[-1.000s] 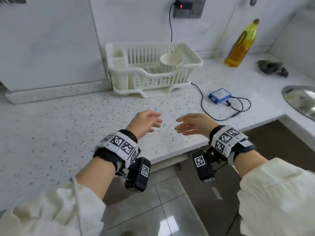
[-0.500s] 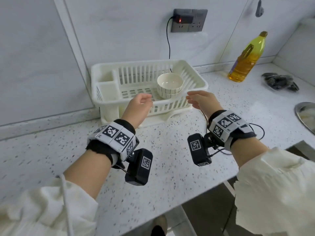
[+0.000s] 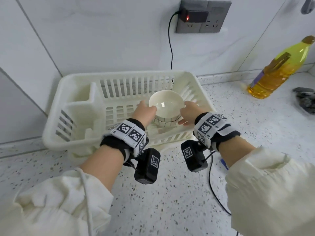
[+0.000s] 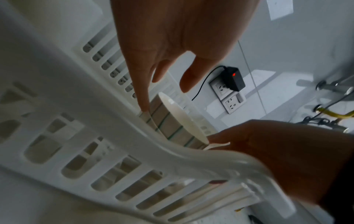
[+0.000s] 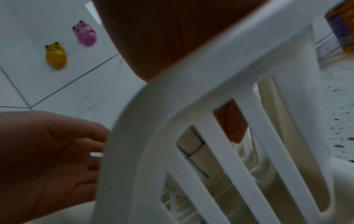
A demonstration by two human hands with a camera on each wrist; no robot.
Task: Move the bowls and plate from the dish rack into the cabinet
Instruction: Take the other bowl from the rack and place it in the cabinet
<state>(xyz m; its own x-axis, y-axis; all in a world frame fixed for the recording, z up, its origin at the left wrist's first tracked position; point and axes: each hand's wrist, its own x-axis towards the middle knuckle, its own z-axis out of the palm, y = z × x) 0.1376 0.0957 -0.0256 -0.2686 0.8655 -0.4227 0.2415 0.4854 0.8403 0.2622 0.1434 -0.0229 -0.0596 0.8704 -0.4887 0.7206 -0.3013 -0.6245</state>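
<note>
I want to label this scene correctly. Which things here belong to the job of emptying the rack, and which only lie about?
Belong to the job:
bowls, stacked in the rack
rack
left hand, beside the stack
right hand, on its other side

Only lying about:
oil bottle
charger with its cable
dark cloth
counter

2 stacked cream ceramic bowls with green stripes point(image 3: 166, 108), 1 white slatted plastic dish rack point(image 3: 68, 133), 1 yellow plastic oil bottle point(image 3: 279, 68), 2 bear-shaped wall hooks point(image 5: 56, 54).
</note>
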